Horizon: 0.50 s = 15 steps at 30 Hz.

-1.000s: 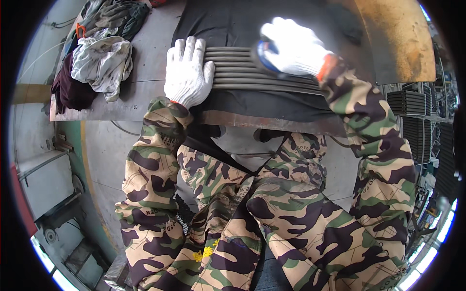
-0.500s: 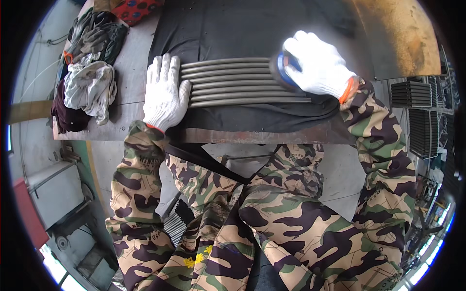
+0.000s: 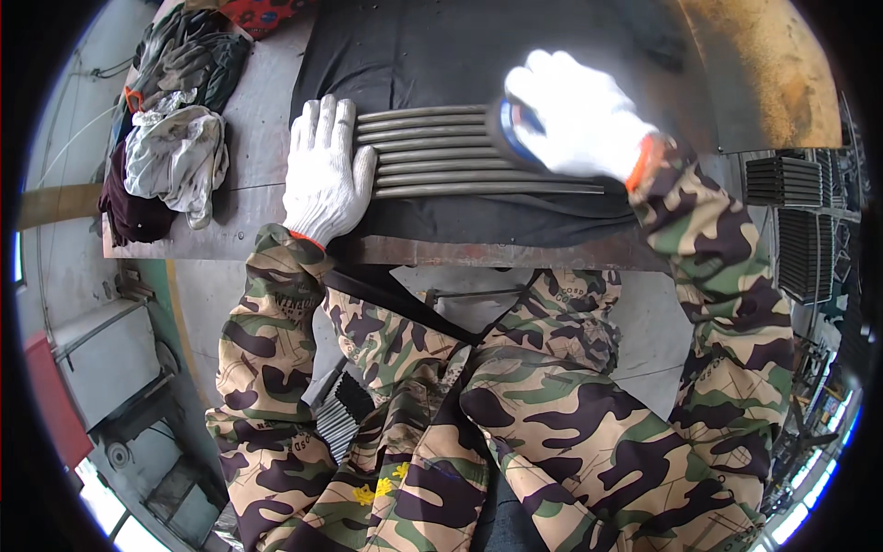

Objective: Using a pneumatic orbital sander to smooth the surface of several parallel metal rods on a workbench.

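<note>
A steel bench (image 3: 248, 235) fills the upper part of the view, seen from above, with its near edge crossing the middle. A black mat (image 3: 441, 55) covers most of its centre, reaching back to the far edge. A rust-coloured plate (image 3: 763, 64) lies at the far right corner. A heap of crumpled rags and spare gloves (image 3: 170, 138) sits along the left edge.

On the mat, close to the near edge, a row of thin grey metal rods (image 3: 441, 166) lies side by side, running left to right and touching one another.

The left hand (image 3: 324, 175), in a white knitted glove, rests flat on the bench at the left ends of the rods, fingers straight and pressed together, fingertips pointing toward the far edge. The right hand (image 3: 575, 115), also in a white glove, is curled around a dark round pad with a blue rim (image 3: 508, 131), pressing it onto the rods right of their middle. Both arms wear camouflage sleeves, and camouflage trousers show below the bench's near edge.
</note>
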Motion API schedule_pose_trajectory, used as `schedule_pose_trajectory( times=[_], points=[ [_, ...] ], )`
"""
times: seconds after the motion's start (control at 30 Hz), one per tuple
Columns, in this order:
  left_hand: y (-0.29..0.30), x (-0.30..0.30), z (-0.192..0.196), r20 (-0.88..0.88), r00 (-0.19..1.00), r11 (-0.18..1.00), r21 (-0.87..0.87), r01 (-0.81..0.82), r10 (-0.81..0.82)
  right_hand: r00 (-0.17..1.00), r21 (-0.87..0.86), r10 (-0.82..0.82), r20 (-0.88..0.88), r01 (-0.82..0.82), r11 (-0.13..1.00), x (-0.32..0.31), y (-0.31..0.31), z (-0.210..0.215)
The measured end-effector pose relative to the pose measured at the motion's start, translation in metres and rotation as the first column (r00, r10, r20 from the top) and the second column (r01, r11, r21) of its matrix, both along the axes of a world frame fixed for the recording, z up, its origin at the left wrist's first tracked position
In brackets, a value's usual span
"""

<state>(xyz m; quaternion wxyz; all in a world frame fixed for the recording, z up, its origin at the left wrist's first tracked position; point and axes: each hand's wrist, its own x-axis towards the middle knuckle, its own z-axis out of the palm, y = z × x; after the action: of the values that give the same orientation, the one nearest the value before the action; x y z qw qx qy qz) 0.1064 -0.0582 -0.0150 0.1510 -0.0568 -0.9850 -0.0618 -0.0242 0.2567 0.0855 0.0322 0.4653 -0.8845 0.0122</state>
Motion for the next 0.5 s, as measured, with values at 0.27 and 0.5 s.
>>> schedule_pose_trajectory(
  times=[0.27, 0.5],
  points=[
    [-0.001, -0.003, 0.002, -0.044, 0.999, 1.000, -0.012, 0.009, -0.009, 0.999, -0.016, 0.032, -0.033, -0.032, 0.999, -0.018, -0.027, -0.003],
    [0.002, -0.009, -0.005, -0.076, 0.997, 1.000, -0.010, 0.001, -0.002, 0.999, -0.010, 0.043, -0.010, -0.043, 0.999, 0.004, -0.025, -0.003]
  ],
)
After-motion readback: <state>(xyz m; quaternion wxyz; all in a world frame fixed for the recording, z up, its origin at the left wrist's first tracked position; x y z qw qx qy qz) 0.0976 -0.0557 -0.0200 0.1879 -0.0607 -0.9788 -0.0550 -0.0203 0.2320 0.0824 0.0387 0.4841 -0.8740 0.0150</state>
